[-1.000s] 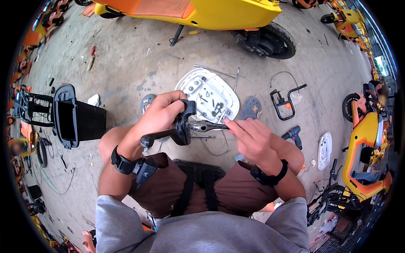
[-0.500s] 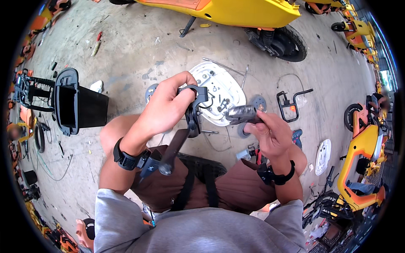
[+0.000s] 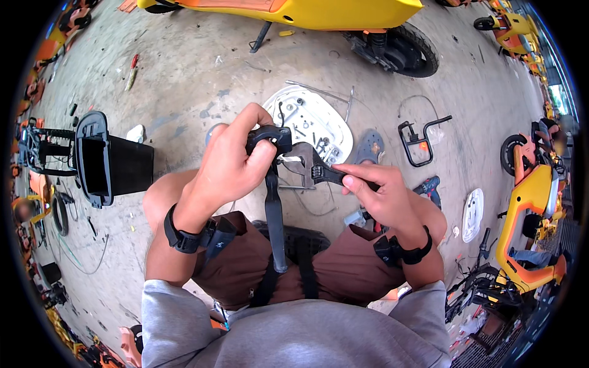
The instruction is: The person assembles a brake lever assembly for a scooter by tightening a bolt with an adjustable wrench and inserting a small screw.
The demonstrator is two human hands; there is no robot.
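Observation:
My left hand (image 3: 236, 159) grips a black brake lever assembly (image 3: 276, 138), thumb and fingers around its clamp, with the long lever (image 3: 275, 227) hanging down toward my lap. In my right hand (image 3: 383, 193) is an adjustable wrench (image 3: 316, 172), held by its dark handle, its metal jaws pointing left at the lower side of the clamp; whether they touch it is unclear. Beyond both hands a white plastic tray (image 3: 334, 132) on the floor holds several bolts, washers and small parts.
A yellow scooter (image 3: 343, 12) stands ahead, another (image 3: 531, 221) at right. A black bin (image 3: 129, 172) lies left. A black tubular frame (image 3: 414, 153), a cordless drill (image 3: 429, 190) and a white panel (image 3: 472, 214) lie at right. A red-handled tool (image 3: 132, 70) lies ahead left; grey shoes (image 3: 371, 144) show.
The brake assembly in my left hand has turned, its lever swinging from lower left to hang straight down. My right hand has turned the wrench, bringing its jaws back toward the clamp.

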